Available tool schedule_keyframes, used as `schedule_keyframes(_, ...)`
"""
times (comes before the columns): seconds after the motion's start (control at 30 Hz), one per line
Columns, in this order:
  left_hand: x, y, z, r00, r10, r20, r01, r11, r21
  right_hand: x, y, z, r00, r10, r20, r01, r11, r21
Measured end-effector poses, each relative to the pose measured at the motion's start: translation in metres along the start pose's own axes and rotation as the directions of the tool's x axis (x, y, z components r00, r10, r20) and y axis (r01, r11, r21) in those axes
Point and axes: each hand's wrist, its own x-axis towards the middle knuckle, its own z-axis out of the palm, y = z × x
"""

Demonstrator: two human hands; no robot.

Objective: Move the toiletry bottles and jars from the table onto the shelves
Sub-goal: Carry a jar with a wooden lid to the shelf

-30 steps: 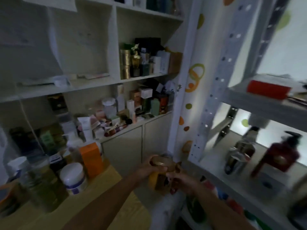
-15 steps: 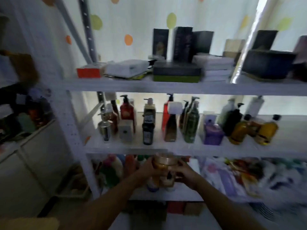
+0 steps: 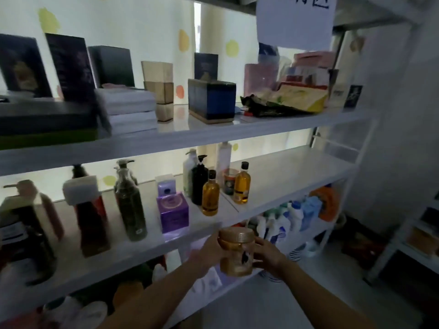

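Already on the middle shelf [image 3: 285, 176], from the left: pump bottles [image 3: 130, 203], purple box [image 3: 172, 211], oil bottles [image 3: 210, 198]. Not yet set down: left grip [image 3: 209, 251] curled round the amber jar [image 3: 236, 255], right grip [image 3: 267, 257] curled round the other side, just before the shelf edge. Counter out of view, remaining items impossible to count. Leftmost bottles blurred.

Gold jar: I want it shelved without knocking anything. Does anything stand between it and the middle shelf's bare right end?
Nothing visible does. The left hand and right hand hold the gold jar in front of the middle shelf; the purple box and amber bottles stand left of that bare stretch.
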Motion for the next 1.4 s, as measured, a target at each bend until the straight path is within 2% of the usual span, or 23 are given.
schedule_keyframes(0.23, 0.111, 0.048, 0.081, 0.978, 0.100, 0.181, -0.111, 0.992, 0.054, 0.034, -0.028, -0.120, 0.986, -0.039, -0.160, 0.042, 0.999, 0.017)
schedule_keyframes(0.5, 0.170, 0.054, 0.133, 0.973, 0.148, 0.177, -0.153, 0.988, 0.010, 0.077, -0.020, -0.196, 0.986, -0.001, -0.167, 0.008, 0.999, 0.040)
schedule_keyframes(0.67, 0.225, 0.059, 0.140, 0.997, 0.052, 0.061, -0.058, 0.994, 0.092, 0.128, -0.044, -0.238, 0.998, -0.027, -0.054, 0.025, 0.999, -0.029)
schedule_keyframes(0.8, 0.261, 0.070, 0.149, 0.993, 0.105, -0.063, -0.094, 0.984, 0.155, 0.169, -0.069, -0.274, 0.993, -0.094, 0.076, 0.100, 0.991, -0.090)
schedule_keyframes(0.93, 0.282, 0.080, 0.162, 0.978, 0.106, -0.180, -0.079, 0.985, 0.150, 0.207, -0.085, -0.302, 0.982, -0.128, 0.136, 0.154, 0.967, -0.204)
schedule_keyframes(1.17, 0.304, 0.086, 0.173, 0.896, 0.217, -0.388, -0.152, 0.969, 0.192, 0.266, -0.100, -0.308, 0.953, -0.197, 0.232, 0.288, 0.829, -0.479)
schedule_keyframes(1.23, 0.311, 0.083, 0.171, 0.882, 0.194, -0.430, -0.136, 0.978, 0.161, 0.281, -0.103, -0.304, 0.943, -0.200, 0.265, 0.311, 0.810, -0.496)
schedule_keyframes(1.4, 0.331, 0.073, 0.162, 0.828, 0.050, -0.559, -0.032, 0.999, 0.041, 0.312, -0.105, -0.293, 0.935, -0.188, 0.299, 0.312, 0.837, -0.449)
